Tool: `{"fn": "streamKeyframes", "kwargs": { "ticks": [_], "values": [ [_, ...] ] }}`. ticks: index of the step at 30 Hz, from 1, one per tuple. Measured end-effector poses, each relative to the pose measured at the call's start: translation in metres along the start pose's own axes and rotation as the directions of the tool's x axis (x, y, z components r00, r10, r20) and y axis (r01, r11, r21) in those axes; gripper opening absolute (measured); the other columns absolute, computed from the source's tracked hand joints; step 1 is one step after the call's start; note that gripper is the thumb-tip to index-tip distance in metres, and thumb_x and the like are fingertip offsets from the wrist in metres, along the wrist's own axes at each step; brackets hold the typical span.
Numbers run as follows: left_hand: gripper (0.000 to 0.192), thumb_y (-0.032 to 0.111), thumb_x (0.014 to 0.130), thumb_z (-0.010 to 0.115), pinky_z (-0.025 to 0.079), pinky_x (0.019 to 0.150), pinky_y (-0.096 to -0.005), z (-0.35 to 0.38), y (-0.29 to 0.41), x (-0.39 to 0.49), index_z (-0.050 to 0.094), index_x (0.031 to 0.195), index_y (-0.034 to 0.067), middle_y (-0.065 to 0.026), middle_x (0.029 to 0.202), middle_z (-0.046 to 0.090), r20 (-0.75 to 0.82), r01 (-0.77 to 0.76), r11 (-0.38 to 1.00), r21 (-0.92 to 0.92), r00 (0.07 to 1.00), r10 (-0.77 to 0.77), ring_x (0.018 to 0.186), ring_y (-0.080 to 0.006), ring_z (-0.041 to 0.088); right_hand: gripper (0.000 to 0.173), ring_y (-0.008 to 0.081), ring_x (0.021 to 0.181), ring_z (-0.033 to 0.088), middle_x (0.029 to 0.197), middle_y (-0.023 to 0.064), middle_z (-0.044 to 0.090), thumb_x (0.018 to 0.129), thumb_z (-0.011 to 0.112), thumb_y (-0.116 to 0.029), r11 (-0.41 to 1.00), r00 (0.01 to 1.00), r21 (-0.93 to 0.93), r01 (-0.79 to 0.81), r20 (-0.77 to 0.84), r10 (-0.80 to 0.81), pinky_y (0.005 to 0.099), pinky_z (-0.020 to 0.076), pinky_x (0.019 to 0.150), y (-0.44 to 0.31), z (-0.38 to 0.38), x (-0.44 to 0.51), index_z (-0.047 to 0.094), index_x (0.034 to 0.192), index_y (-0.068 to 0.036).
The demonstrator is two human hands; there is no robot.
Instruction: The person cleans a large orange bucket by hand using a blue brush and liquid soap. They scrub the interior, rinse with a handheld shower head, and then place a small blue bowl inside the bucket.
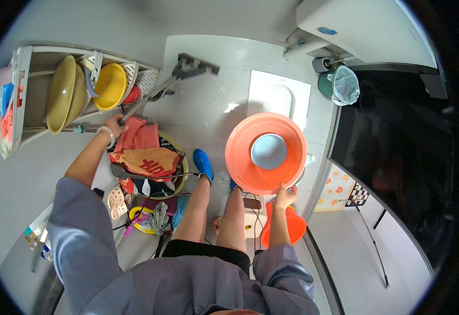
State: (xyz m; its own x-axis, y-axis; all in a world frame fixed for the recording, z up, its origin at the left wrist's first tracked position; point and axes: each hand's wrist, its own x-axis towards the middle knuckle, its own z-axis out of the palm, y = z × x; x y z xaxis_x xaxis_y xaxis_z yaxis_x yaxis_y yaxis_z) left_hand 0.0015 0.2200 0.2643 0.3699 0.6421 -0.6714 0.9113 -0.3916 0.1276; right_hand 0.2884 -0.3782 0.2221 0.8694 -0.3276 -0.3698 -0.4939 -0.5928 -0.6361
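Observation:
My left hand (115,126) grips the metal handle of a floor brush or squeegee (194,67), whose dark head is over the tiled floor at the upper middle. My right hand (284,195) holds the near rim of a large orange plastic basin (239,157). A light blue-grey bowl (269,151) sits inside that basin. The basin hangs in front of me, partly covering the near end of a white squat toilet (278,92). Below my left hand, a round tub (185,173) holds a pink towel (137,136), a printed orange and red cloth (150,161) and dark cloths.
A white corner rack (21,94) with yellow basins (110,86) stands upper left. Beige clogs (116,202) lie beside the tub. An orange bucket (295,226) and a white appliance with cords (253,226) are near my right leg. A bagged bin (345,86) stands upper right, by the door frame.

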Motion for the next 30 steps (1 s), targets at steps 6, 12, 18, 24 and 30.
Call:
{"fn": "streamKeyframes", "kwargs": {
  "ticks": [6, 12, 18, 24, 30],
  "values": [
    [0.062, 0.026, 0.081, 0.062, 0.042, 0.096, -0.036, 0.047, 0.068, 0.103, 0.038, 0.138, 0.017, -0.0228, 0.121, 0.055, -0.14, -0.078, 0.994, -0.076, 0.988, 0.066, 0.111, -0.0361, 0.054, 0.039, 0.0187, 0.083, 0.054, 0.094, 0.0122, 0.059, 0.068, 0.07, -0.002, 0.996, 1.0, 0.09, 0.006, 0.027, -0.009, 0.031, 0.045, 0.077, 0.007, 0.002, 0.004, 0.053, 0.101, 0.008],
    [0.061, 0.028, 0.091, 0.043, 0.044, 0.093, -0.0411, 0.078, 0.102, 0.133, 0.018, 0.146, 0.02, -0.0245, 0.121, 0.055, 0.055, 0.007, 0.996, 0.087, 0.998, -0.012, 0.107, -0.0381, 0.056, 0.036, 0.0181, 0.079, 0.052, 0.088, 0.0106, 0.057, 0.067, 0.069, -0.003, 0.997, 0.997, 0.035, 0.075, 0.015, -0.076, 0.0304, 0.0449, 0.074, 0.003, 0.005, 0.004, 0.052, 0.097, 0.007],
    [0.058, 0.025, 0.095, 0.037, 0.045, 0.088, -0.0461, 0.146, 0.072, 0.118, 0.012, 0.147, 0.021, -0.0249, 0.109, 0.059, 0.033, -0.085, 0.979, 0.186, 0.996, 0.08, 0.1, -0.0391, 0.058, 0.037, 0.0211, 0.078, 0.053, 0.085, 0.0134, 0.058, 0.066, 0.071, -0.009, 0.991, 0.995, -0.092, 0.097, 0.04, -0.094, 0.0338, 0.0443, 0.076, -0.003, -0.001, 0.009, 0.054, 0.095, 0.008],
    [0.057, 0.024, 0.094, 0.041, 0.049, 0.075, -0.0497, 0.177, 0.045, -0.035, 0.016, 0.145, 0.019, -0.0263, 0.098, 0.061, 0.181, 0.077, 0.99, 0.121, 0.979, -0.098, 0.089, -0.0409, 0.061, 0.035, 0.0198, 0.076, 0.051, 0.083, 0.0108, 0.056, 0.066, 0.071, -0.008, 0.995, 0.995, -0.061, 0.075, 0.067, -0.071, 0.033, 0.0439, 0.074, -0.014, -0.008, 0.013, 0.053, 0.092, 0.007],
    [0.065, 0.018, 0.092, 0.049, 0.047, 0.069, -0.0487, 0.181, 0.057, -0.191, 0.015, 0.147, 0.021, -0.0243, 0.091, 0.062, 0.253, 0.139, 0.989, -0.047, 0.96, -0.123, 0.082, -0.0416, 0.06, 0.03, 0.0154, 0.073, 0.048, 0.082, 0.0062, 0.053, 0.065, 0.07, -0.004, 0.991, 0.987, 0.011, 0.136, 0.089, -0.136, 0.0298, 0.0431, 0.067, -0.033, -0.012, 0.02, 0.052, 0.089, 0.004]
  ]
}}
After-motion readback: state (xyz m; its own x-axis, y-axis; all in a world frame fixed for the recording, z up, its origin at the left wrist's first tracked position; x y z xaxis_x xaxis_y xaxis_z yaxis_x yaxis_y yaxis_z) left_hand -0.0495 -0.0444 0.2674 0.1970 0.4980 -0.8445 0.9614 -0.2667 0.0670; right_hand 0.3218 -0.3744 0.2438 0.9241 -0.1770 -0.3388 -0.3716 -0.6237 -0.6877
